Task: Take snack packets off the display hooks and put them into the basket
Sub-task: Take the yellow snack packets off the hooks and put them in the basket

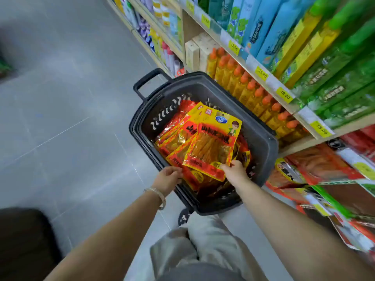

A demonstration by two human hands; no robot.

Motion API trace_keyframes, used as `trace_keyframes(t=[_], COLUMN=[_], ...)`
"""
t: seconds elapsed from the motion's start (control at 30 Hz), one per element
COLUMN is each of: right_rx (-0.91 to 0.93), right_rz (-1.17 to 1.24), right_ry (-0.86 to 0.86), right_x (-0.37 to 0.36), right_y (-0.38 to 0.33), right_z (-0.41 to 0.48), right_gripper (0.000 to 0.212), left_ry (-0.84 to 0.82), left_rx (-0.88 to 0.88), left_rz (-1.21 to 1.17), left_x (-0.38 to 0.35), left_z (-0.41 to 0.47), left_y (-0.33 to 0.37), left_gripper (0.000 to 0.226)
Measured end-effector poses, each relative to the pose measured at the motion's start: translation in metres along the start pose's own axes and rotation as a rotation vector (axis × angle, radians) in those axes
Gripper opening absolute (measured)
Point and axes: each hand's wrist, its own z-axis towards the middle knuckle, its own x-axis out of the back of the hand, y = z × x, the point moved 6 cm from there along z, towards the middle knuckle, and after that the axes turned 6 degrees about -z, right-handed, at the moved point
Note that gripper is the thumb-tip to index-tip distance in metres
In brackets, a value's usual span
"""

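A dark grey shopping basket (261, 130) stands on the floor beside the shelves, its pull handle (149, 81) raised at the far end. Several yellow and red snack packets (213, 142) lie fanned inside it. My right hand (235, 169) pinches the near corner of the top packets over the basket's middle. My left hand (169, 178) curls its fingers over the basket's near left rim, next to the packets' lower edge; a bracelet sits on that wrist.
Shelves run along the right: orange-capped bottles (251, 92), green and blue boxes (324, 57), yellow price tags. Red snack packets (316, 169) hang low at the right. Grey tiled floor (67, 110) spreads to the left. My knee (203, 240) is just below the basket.
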Motion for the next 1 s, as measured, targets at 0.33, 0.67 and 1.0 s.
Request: trace_keyframes(t=[0.33, 0.67, 1.0], right_rx=[-0.389, 0.005, -0.051], right_rz=[0.368, 0.713, 0.773], right_ry=[-0.027, -0.066, -0.134], right_x=[-0.009, 0.007, -0.044], right_y=[0.009, -0.051, -0.08], right_z=[0.019, -0.007, -0.029], right_gripper=[0.057, 0.017, 0.006], left_ry=[0.069, 0.042, -0.216], left_rx=[0.015, -0.087, 0.173], left_rz=[-0.013, 0.103, -0.137], left_x=[0.009, 0.031, 0.049], left_z=[0.033, 0.07, 0.094], left_y=[0.02, 0.067, 0.077], left_gripper=[0.014, 0.036, 0.07])
